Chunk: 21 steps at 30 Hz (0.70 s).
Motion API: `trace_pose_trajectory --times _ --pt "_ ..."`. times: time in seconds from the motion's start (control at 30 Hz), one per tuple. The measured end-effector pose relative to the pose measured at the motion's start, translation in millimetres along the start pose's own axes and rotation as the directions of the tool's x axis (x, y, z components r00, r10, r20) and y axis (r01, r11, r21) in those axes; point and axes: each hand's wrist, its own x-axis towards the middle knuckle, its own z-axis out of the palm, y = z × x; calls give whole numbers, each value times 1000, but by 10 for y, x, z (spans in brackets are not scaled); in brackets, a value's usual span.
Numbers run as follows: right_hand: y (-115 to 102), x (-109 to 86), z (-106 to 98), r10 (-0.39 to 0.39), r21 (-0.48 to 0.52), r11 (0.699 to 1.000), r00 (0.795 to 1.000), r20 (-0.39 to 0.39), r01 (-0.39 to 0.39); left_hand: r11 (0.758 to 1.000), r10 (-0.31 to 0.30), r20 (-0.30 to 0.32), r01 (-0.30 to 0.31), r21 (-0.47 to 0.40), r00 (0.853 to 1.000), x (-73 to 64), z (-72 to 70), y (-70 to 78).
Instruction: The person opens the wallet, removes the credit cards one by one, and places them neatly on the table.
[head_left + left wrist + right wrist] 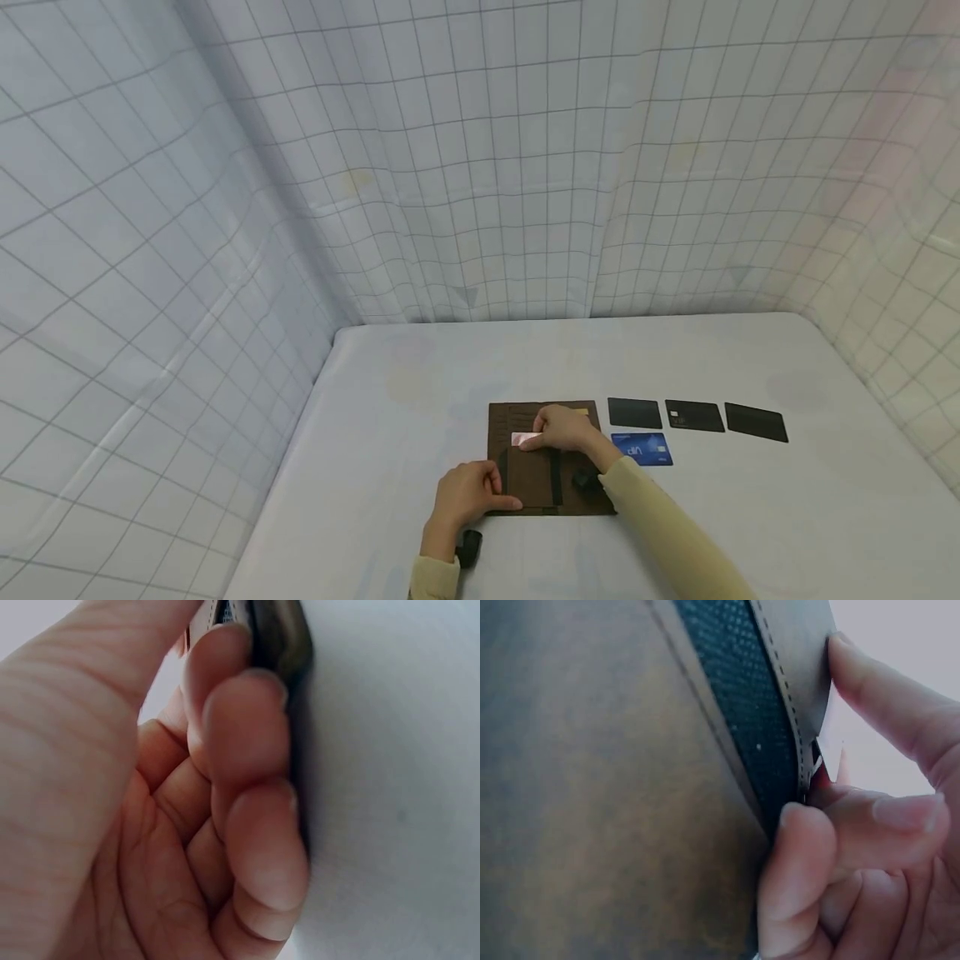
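Observation:
An open brown wallet point(531, 482) with a dark elastic strap point(739, 697) lies on the white table. My left hand point(467, 493) holds its left side, thumb over the lower left of the wallet and fingers curled against the edge. In the left wrist view those curled fingers point(247, 735) meet the dark wallet edge. Higher up, my right hand point(566, 429) pinches a pinkish-white card-like piece point(522, 438) at the top of a pocket. Only a pale sliver of that piece point(829, 757) shows in the right wrist view; how deep it sits is hidden.
Right of the wallet lie a dark card point(634, 413), a black chip card point(695, 416), another black card point(756, 422) and a blue VIP card point(645, 448). A yellow edge point(582, 412) shows in the wallet's upper right. Grid-patterned white curtains point(480, 167) surround the table point(390, 467).

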Motion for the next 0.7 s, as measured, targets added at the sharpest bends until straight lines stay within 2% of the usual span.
trace_pose_trajectory --times 0.27,0.47,0.57,0.7 --pt "47 13 0 -24 65 998 999 38 21 1000 0 0 0 -10 1000 -30 16 -4" --pt "59 8 -20 -16 69 998 999 51 13 1000 5 1 -5 -11 1000 -21 14 -4" --pt "67 19 -10 -10 63 998 999 36 8 1000 4 1 -4 -14 1000 -13 4 -4" --pt "61 36 7 3 61 998 1000 -22 -2 1000 1 -3 -1 -9 1000 1 -7 -4"
